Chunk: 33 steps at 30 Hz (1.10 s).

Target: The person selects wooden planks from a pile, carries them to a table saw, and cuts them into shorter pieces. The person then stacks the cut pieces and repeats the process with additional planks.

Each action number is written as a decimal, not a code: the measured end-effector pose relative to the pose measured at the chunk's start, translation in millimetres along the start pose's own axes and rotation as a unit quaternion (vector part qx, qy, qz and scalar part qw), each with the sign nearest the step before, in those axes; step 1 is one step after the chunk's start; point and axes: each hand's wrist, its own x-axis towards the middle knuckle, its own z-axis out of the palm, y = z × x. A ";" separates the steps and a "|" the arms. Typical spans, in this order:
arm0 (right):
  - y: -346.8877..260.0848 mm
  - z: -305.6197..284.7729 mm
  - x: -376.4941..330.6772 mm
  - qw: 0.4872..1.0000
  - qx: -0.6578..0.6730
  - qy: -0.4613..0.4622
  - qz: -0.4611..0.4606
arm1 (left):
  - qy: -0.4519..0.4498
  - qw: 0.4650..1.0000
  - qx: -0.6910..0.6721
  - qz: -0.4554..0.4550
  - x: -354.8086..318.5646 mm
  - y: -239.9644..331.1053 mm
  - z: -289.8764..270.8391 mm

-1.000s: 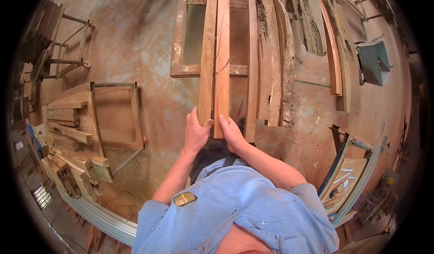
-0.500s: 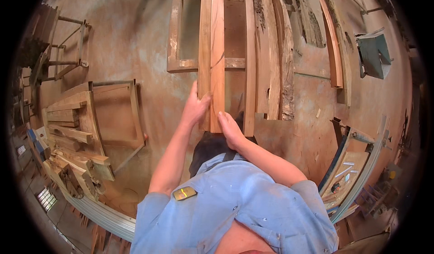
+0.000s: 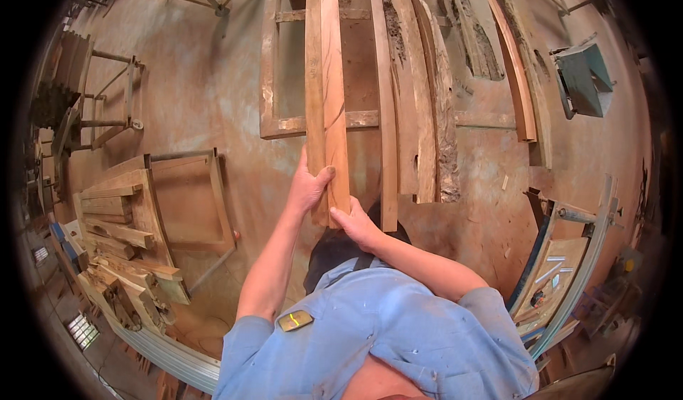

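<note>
A long reddish plank [image 3: 334, 101] with dark grain lines points away from me, with a browner strip of wood [image 3: 314, 80] along its left side. I cannot tell whether these are two boards or two faces of one beam. My left hand [image 3: 309, 188] wraps the left side, thumb across the top at the seam. Nearer the close end, my right hand [image 3: 359, 225] grips the right edge, its thumb on the upper face. The fingers beneath are hidden. Just right of it lies another narrow board [image 3: 385, 115].
Rough-edged planks [image 3: 425, 115] lie to the right on a wooden frame [image 3: 292, 127]. Stacked offcuts [image 3: 114, 229] sit at left. A dark green metal box-like object [image 3: 583, 78] stands far right, with a tray of small tools [image 3: 551, 279] nearer. A metal stand [image 3: 110, 101] is far left.
The view has shifted, so most of the scene sits lower and the plank's far end shows. My right thumb has moved from the plank's edge onto its upper face.
</note>
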 end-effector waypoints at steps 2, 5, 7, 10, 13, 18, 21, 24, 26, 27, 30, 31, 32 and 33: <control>1.7 -1.0 2.1 0.999 -0.038 -0.011 0.018 | -0.001 1.000 0.005 -0.016 1.4 0.8 -2.9; 5.8 2.7 5.2 0.999 -0.042 -0.023 -0.015 | -0.009 0.999 0.025 -0.037 4.7 1.1 -10.0; -2.1 7.2 3.0 0.999 -0.038 -0.031 0.006 | -0.021 0.999 0.002 -0.031 6.8 -2.1 -14.0; -17.1 14.5 -3.1 0.997 -0.053 -0.040 0.042 | -0.034 0.999 0.038 -0.010 12.7 -7.4 -24.4; -4.4 8.8 7.9 0.997 -0.066 -0.034 0.032 | -0.048 0.995 0.080 -0.025 16.7 8.7 -17.5; -4.2 -5.3 7.0 0.992 -0.099 0.033 -0.067 | -0.053 0.992 0.117 0.003 29.5 0.1 -1.2; -22.7 -14.6 -8.8 0.998 -0.054 0.009 0.014 | -0.063 0.993 0.097 -0.027 30.1 12.0 14.8; -63.7 -21.6 -51.4 0.967 -0.253 -0.016 0.036 | -0.062 0.998 0.024 -0.020 32.2 3.6 21.7; -98.3 -27.0 -86.3 0.970 -0.241 -0.028 0.022 | -0.052 0.998 -0.020 -0.017 33.8 -8.7 32.5; -110.4 -32.0 -97.8 0.984 -0.178 -0.019 0.013 | -0.045 0.998 -0.028 -0.015 35.5 -13.6 39.7; -108.7 -74.2 -103.1 0.985 -0.062 0.099 -0.123 | -0.033 0.999 -0.012 0.008 38.3 -26.2 57.0; -112.0 -93.6 -99.6 0.975 -0.072 0.142 -0.155 | -0.029 0.999 -0.001 0.021 39.8 -27.3 60.6; -114.0 -114.2 -96.1 0.965 -0.074 0.187 -0.171 | -0.037 0.999 0.024 0.011 40.0 -25.1 60.7; -112.2 -135.5 -94.0 0.951 -0.073 0.232 -0.190 | -0.046 0.998 0.052 0.005 39.5 -21.1 58.1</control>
